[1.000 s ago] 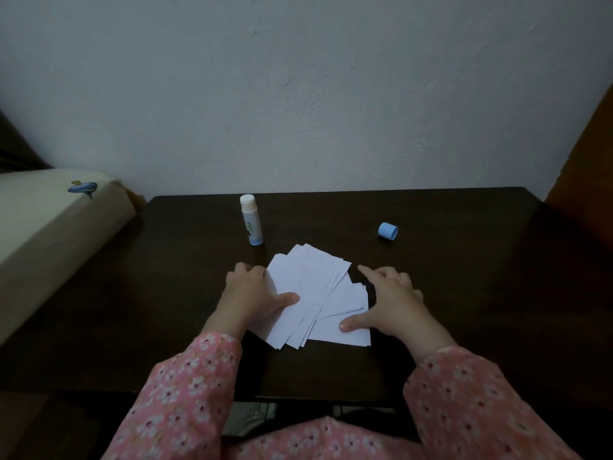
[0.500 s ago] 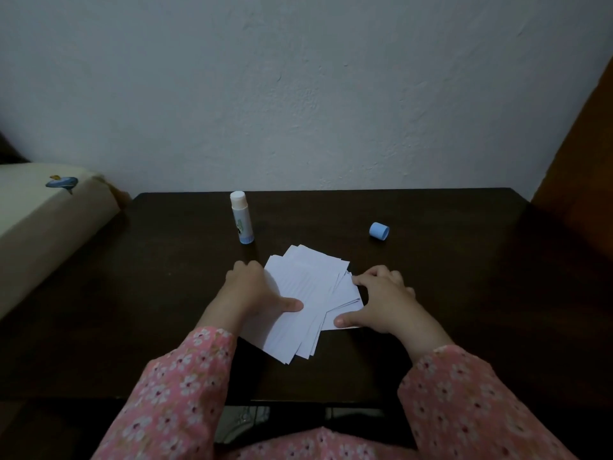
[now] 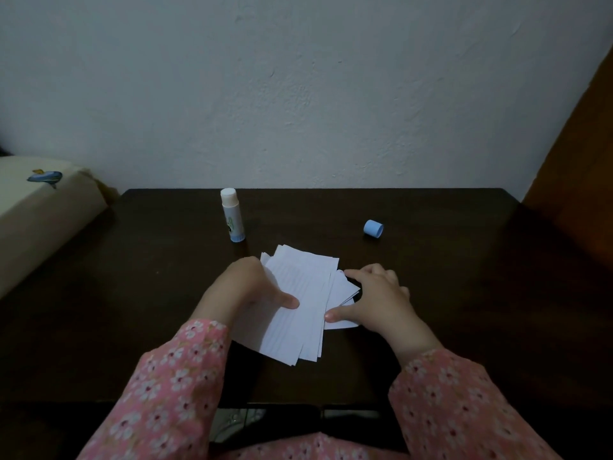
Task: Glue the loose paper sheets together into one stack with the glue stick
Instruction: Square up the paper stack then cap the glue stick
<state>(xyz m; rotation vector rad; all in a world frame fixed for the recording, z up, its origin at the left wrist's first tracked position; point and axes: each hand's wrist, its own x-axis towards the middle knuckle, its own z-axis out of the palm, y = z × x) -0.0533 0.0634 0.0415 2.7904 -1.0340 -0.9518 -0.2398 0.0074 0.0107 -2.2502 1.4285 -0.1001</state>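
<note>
The left hand point(image 3: 243, 292) grips the left side of the paper sheets point(image 3: 300, 307): its thumb lies flat on the top sheet while the other fingers curl under the left edge. The right hand point(image 3: 376, 302) presses on the right side of the fan, its thumb tip on the lower right sheets, its forefinger stretched along their upper edge, and the remaining fingers bent loosely on the table point(image 3: 132, 310).

There are 2 hands, 1 pile of sheets, 1 glue stick point(image 3: 232, 215) and 1 cap point(image 3: 373, 229). The exact number of sheets cannot be told, as they overlap; several edges show at the bottom and right. The sheets are white and rectangular, and the top one is faintly ruled. They are fanned out unevenly, not squared, and lie on the dark wooden table near its middle, between the 2 hands.

The glue stick stands upright beyond the pile to the left, uncapped, with a white body and a blue base. Its blue cap lies on its side well apart to the right. Pink floral sleeves point(image 3: 166, 386) cover both forearms. A cream cushion point(image 3: 36, 224) sits left of the table.
</note>
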